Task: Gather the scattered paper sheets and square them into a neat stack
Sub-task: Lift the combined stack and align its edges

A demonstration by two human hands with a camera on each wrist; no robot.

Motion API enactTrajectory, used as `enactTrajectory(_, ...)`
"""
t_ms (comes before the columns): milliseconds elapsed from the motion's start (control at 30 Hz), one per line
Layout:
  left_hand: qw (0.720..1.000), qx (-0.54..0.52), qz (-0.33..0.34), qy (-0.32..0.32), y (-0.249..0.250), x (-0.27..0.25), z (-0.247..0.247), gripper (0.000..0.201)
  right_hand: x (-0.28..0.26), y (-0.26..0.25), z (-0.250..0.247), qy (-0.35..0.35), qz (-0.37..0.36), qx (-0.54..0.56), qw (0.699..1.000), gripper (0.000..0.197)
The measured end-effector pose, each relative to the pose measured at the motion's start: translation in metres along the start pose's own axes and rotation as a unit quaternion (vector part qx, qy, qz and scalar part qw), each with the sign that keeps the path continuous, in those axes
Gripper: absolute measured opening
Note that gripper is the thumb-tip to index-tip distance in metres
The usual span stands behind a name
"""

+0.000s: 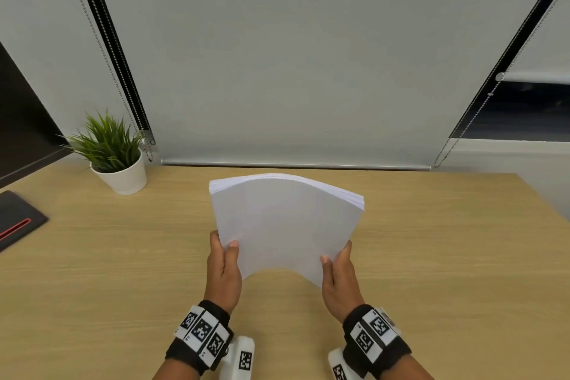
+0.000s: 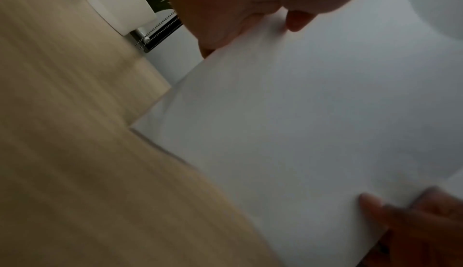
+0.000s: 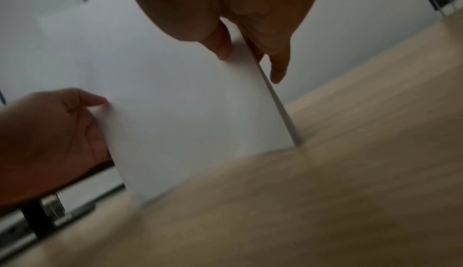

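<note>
A stack of white paper sheets is held tilted up over the wooden table, bowed across its width. My left hand pinches its left edge, thumb on the near face and fingers behind. My right hand pinches the right edge the same way. In the right wrist view the stack has its lower edge on or just above the tabletop, with my right hand above and my left hand at the far side. The left wrist view shows the sheet face under my left hand.
A potted green plant in a white pot stands at the back left. A black object with a red stripe lies at the left edge. A lowered roller blind hangs behind the table, its bottom rail along the table's far edge.
</note>
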State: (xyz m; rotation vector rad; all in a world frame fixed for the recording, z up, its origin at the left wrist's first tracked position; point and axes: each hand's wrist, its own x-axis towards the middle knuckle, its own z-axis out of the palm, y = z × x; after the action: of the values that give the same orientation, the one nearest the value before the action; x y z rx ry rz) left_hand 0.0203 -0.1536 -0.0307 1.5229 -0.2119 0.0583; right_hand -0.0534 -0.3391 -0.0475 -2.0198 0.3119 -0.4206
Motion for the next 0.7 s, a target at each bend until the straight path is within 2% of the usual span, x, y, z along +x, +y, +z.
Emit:
enactTrajectory(100,1.0,0.026,-0.004,-0.015,-0.014,-0.002,-0.004,0.027,0.0,0.009,0.002,-0.01,0.012,-0.022,1.0,0.033)
enactTrajectory(233,0.996,0.079,0.01,-0.048,-0.023,0.001,-0.013,0.023,0.003,0.009,-0.001,-0.019,0.015,-0.026,0.999,0.027)
enactTrajectory(367,0.976,0.192,0.066,-0.083,-0.03,0.008,-0.031,0.027,0.004,0.011,-0.006,-0.023,0.005,-0.044,0.999,0.025)
enactTrajectory(467,0.967,0.213,0.12,-0.069,-0.026,0.016,-0.042,0.022,0.005,0.012,-0.012,-0.007,-0.006,-0.057,0.998,0.017)
enactTrajectory(533,0.963,0.219,0.142,-0.066,-0.025,0.02,-0.046,0.022,0.005,0.014,-0.015,0.007,-0.014,-0.077,0.997,0.018)
enactTrajectory(633,0.969,0.209,0.123,-0.055,-0.026,0.021,-0.048,0.026,0.006,0.018,-0.017,0.0,-0.016,-0.11,0.994,0.007)
enactTrajectory(700,0.972,0.201,0.116,-0.048,-0.028,0.021,-0.049,0.024,0.005,0.02,-0.018,-0.009,-0.011,-0.142,0.99,0.009)
